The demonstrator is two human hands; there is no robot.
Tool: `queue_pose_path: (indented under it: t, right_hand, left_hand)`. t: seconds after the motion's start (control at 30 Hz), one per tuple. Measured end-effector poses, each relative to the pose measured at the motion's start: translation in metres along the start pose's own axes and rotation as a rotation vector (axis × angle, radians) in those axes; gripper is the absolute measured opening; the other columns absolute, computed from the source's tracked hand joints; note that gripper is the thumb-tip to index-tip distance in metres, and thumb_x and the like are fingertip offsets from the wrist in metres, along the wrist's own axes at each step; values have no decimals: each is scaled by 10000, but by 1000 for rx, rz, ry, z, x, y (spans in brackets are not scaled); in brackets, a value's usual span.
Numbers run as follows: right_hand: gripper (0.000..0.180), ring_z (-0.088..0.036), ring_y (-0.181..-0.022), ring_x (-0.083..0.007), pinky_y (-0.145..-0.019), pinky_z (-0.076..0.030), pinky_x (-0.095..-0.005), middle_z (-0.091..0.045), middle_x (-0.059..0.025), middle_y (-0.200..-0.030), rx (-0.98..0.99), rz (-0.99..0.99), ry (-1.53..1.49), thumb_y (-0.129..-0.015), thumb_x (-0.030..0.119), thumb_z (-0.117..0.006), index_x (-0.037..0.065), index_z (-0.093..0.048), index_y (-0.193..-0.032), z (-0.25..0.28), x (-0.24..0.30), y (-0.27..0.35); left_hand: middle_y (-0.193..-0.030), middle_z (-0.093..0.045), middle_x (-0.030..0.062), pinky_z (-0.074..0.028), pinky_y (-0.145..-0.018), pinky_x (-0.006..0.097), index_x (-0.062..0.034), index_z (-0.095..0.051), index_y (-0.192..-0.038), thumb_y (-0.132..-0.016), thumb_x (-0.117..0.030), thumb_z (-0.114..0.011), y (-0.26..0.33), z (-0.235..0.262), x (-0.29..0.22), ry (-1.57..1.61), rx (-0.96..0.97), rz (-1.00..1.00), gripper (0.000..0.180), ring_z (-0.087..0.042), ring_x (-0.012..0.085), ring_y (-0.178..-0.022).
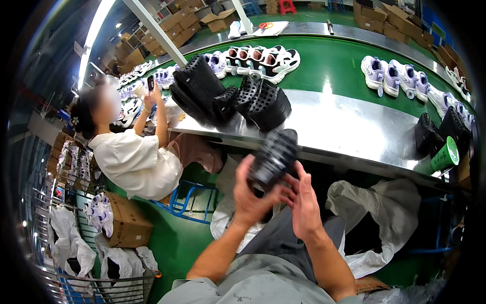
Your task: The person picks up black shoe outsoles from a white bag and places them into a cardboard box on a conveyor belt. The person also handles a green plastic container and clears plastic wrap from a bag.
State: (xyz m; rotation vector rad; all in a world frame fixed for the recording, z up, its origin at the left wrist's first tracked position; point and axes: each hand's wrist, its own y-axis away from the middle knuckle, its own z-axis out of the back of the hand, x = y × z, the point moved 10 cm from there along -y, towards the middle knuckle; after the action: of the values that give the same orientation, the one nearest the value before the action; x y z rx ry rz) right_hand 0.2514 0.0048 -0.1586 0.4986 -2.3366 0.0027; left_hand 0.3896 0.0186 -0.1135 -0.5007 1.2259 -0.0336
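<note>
My left hand (pixel 248 200) is wrapped round a black clog (pixel 276 159) above my lap, its surface banded and smeared by motion. Beside it, my right hand (pixel 306 205) has its fingers stretched out and holds nothing; I cannot tell whether they touch the clog. On the metal edge of the bench just beyond stand more black clogs with round holes (pixel 263 104). To their left lean tall black pieces with a dotted surface (pixel 197 88), possibly clogs seen from another side.
White-and-black sneakers (pixel 273 63) and lilac sneakers (pixel 390 76) line the green belt (pixel 329 61). A green cup (pixel 445 154) stands near the bench's right edge. At left sits a co-worker (pixel 136 157) holding a phone (pixel 150 82). A pale sack (pixel 374 202) lies right of my legs.
</note>
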Motion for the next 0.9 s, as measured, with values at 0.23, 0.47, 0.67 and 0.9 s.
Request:
queue_pose_path:
  t: [0.23, 0.47, 0.67, 0.9]
  right_hand:
    - [406, -630, -1030, -188, -890, -507, -306, -645, -145, -1191, 111, -156, 204, -994, 216, -620, -54, -565, -1292, 21, -17, 2]
    - [388, -650, -971, -164, -865, -522, -288, -681, -137, -1123, 128, -323, 227, -975, 213, -656, -55, -589, -1247, 50, -64, 26]
    - [375, -656, -972, -158, -859, -520, -284, -688, -104, -1113, 120, -394, 206, -945, 194, -701, -39, -604, -1223, 65, -85, 32]
    - [360, -669, -978, -194, -863, -540, -313, -681, -141, -1105, 125, -445, 174, -940, 175, -700, -44, -611, -1211, 69, -107, 42]
  left_hand:
    - [-1129, -638, 109, -510, -888, 318, 14, -455, -1348, -777, -202, -819, -177, 110, 15, -217, -227, -113, 711, -620, 184, -968]
    - [-1218, -634, 204, -471, -1002, 366, 34, -444, -1371, -755, -325, -842, -237, 123, 82, -404, -335, 40, 816, -620, 305, -1120]
    - [-1318, -579, 237, -425, -1063, 380, 49, -415, -1419, -736, -403, -846, -250, 121, 120, -439, -349, 216, 926, -559, 332, -1234]
    - [-1384, -538, 230, -399, -1079, 373, 44, -388, -1443, -741, -426, -851, -249, 126, 151, -218, -345, 246, 963, -522, 333, -1272]
